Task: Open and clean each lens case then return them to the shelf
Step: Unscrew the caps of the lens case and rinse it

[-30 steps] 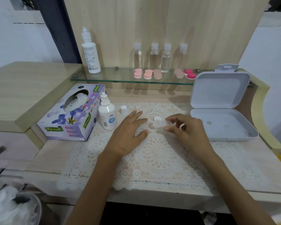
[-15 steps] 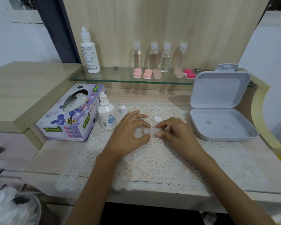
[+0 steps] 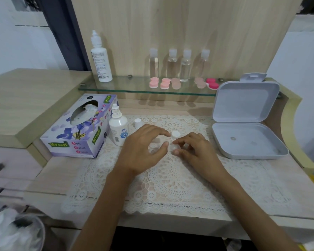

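Note:
A clear white lens case [image 3: 154, 146] lies on the lace mat [image 3: 170, 180] between my hands. My left hand [image 3: 143, 149] holds its left half between thumb and fingers. My right hand [image 3: 198, 151] pinches the right-hand cap [image 3: 174, 147] of the same case. One loose white cap [image 3: 175, 134] lies on the mat just behind my fingertips. Several pink lens cases [image 3: 165, 84] and a darker pink one [image 3: 212, 83] sit in a row on the glass shelf [image 3: 127, 88].
A tissue box [image 3: 80, 131] and a small solution bottle [image 3: 118, 130] with its cap [image 3: 137, 123] off stand left of my hands. An open grey box [image 3: 246, 138] lies at right. A tall bottle [image 3: 100, 58] and several clear bottles [image 3: 186, 65] stand on the shelf.
My right hand set a white cap down on the mat and came back to the case. My left hand went from lying flat to holding the case with thumb and fingers.

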{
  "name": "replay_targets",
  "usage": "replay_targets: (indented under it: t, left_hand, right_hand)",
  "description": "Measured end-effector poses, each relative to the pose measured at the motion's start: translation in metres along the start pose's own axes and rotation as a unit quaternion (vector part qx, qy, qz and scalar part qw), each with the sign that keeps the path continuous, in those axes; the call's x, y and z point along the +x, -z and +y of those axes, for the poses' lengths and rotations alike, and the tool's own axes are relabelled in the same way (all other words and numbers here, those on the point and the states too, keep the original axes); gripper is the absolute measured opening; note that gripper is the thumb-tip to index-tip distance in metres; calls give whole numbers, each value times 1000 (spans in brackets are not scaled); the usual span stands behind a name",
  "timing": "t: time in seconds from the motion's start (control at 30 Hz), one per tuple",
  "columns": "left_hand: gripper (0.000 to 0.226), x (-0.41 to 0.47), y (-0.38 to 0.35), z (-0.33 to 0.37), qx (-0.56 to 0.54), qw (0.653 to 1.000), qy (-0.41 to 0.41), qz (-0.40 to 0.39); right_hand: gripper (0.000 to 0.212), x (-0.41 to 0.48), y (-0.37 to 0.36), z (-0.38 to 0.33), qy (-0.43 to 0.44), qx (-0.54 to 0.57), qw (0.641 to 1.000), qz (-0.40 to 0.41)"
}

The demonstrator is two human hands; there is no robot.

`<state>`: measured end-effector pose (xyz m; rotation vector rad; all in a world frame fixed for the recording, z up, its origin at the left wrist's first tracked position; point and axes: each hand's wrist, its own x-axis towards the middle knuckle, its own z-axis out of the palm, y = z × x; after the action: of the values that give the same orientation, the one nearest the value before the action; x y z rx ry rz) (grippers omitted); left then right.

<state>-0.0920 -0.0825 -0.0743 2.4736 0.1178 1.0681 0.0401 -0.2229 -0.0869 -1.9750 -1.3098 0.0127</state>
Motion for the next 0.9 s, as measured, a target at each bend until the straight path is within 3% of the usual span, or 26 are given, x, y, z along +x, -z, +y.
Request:
replay_targets:
  t: [0.1, 0.23, 0.33, 0.43, 0.5, 0.63, 0.7, 0.9]
  left_hand:
    - [12, 5, 10, 16, 7, 991, -100, 84]
    - [23, 9, 36, 26, 34, 972, -133, 189]
    - [25, 13, 67, 22, 84, 946, -74, 304]
    - [22, 20, 100, -4, 80, 922, 78, 370]
    - [24, 23, 118, -34, 125, 919, 200, 315]
    - [20, 25, 140, -80, 221, 904, 359, 70]
    - [20, 29, 141, -89, 253, 896, 365, -21]
    - [31, 41, 132, -109, 396, 848, 309, -168]
  right_hand:
    - [27, -1, -1, 1, 5, -3, 1000, 1]
    - [26, -1, -2, 2, 8, -4, 1000, -1]
    - [26, -1, -2, 2, 7, -7, 1000, -3]
    - [25, -1, -3, 2, 6, -12, 1000, -3]
    - [24, -2, -2, 1, 5, -9, 1000, -3]
    - [25, -2, -3, 1, 10, -17, 1000, -2]
    - [25, -2, -3, 1, 11, -19, 1000, 1]
    - [25, -3, -3, 2, 14, -19, 1000, 2]
